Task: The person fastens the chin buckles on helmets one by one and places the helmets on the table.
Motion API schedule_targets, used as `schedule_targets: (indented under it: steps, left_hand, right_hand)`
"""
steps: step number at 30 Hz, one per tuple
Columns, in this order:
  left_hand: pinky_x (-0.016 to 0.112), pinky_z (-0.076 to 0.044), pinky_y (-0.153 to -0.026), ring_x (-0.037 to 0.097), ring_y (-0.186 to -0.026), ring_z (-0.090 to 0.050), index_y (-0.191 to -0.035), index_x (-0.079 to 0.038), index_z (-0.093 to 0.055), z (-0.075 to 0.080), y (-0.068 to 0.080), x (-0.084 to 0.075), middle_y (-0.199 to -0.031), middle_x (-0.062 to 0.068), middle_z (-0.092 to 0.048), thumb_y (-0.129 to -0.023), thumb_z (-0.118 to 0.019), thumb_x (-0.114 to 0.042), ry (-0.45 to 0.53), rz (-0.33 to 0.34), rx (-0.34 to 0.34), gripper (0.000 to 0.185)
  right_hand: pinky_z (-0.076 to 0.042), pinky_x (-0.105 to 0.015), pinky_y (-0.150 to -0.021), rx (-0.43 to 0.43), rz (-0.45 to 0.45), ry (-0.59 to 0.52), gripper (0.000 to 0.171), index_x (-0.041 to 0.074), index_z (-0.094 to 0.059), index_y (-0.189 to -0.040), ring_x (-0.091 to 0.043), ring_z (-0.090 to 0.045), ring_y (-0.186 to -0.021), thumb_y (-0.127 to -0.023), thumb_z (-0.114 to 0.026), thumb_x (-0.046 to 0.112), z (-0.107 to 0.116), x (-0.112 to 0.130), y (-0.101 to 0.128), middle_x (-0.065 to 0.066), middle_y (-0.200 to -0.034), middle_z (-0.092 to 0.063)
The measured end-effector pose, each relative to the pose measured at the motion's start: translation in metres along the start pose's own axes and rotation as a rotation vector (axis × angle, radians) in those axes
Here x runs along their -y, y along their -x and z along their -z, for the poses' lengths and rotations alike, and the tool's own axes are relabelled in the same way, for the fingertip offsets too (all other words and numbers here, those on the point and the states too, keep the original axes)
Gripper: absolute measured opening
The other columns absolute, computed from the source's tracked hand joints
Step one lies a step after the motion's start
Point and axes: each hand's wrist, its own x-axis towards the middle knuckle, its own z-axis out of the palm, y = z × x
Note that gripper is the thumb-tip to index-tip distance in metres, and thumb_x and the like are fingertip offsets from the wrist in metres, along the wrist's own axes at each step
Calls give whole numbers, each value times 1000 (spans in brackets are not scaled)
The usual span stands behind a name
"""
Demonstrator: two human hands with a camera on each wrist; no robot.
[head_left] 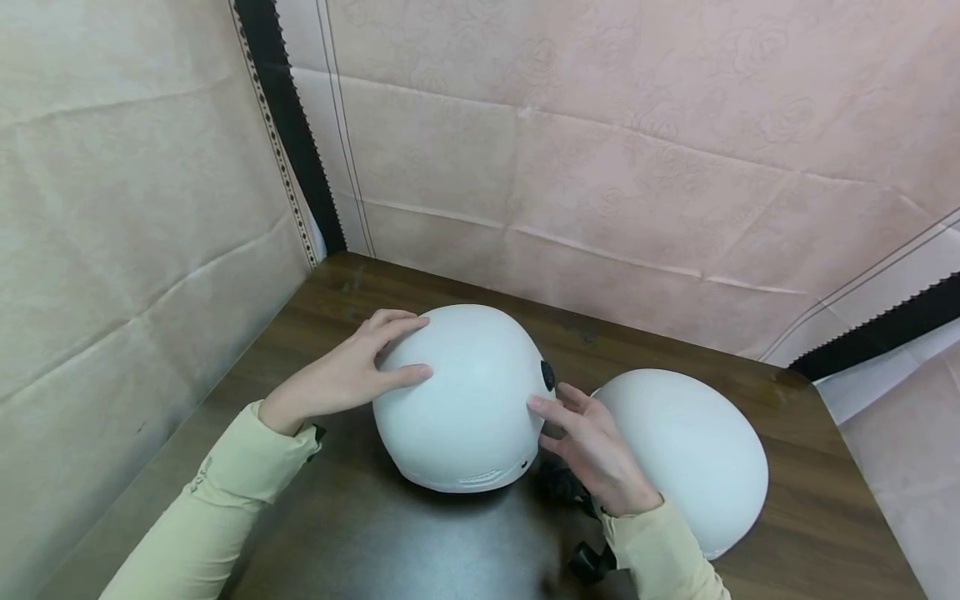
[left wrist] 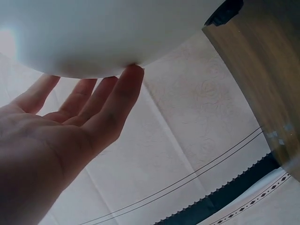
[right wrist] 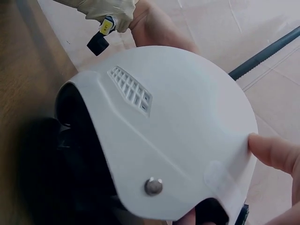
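A glossy white helmet point(head_left: 465, 408) sits over the dark wood table, its rounded shell facing the head camera. My left hand point(head_left: 352, 371) lies spread on its upper left side, fingertips and thumb touching the shell. At the right side, my right hand point(head_left: 596, 454) holds the helmet's edge, thumb on the outside; in the right wrist view a fingertip point(right wrist: 186, 217) shows at the inner rim. That view also shows a grid vent point(right wrist: 131, 90), a round rivet point(right wrist: 153, 186) and the dark opening. Most of the inside is hidden.
A second white helmet point(head_left: 686, 454) stands to the right, beside my right forearm. Black straps point(head_left: 558, 483) lie between the two helmets. Pale patterned cloth point(head_left: 600, 167) hangs behind and at the sides of the wooden table point(head_left: 360, 292).
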Motion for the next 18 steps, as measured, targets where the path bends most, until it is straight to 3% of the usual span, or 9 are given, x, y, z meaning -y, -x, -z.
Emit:
schedule_targets:
  steps: [7, 18]
  left_hand:
    - [52, -44, -89, 25, -126, -33, -143, -21, -38, 0, -1, -3, -143, -3, -28, -81, -63, -59, -10, 9, -15, 77]
    - [52, -43, -89, 27, -127, -34, -143, -34, -39, 3, 1, -8, -143, 0, -29, -82, -62, -59, -27, -11, -2, 70]
  right_hand:
    - [-43, -44, -93, 72, 10, -29, 64, 8, -41, -135, -26, -53, -117, -82, -74, 23, -2, 1, -1, -13, -134, -47]
    - [-45, -45, -91, 74, 14, -26, 61, 14, -43, -135, -29, -55, -114, -83, -74, 23, -4, 4, 0, -11, -133, -48]
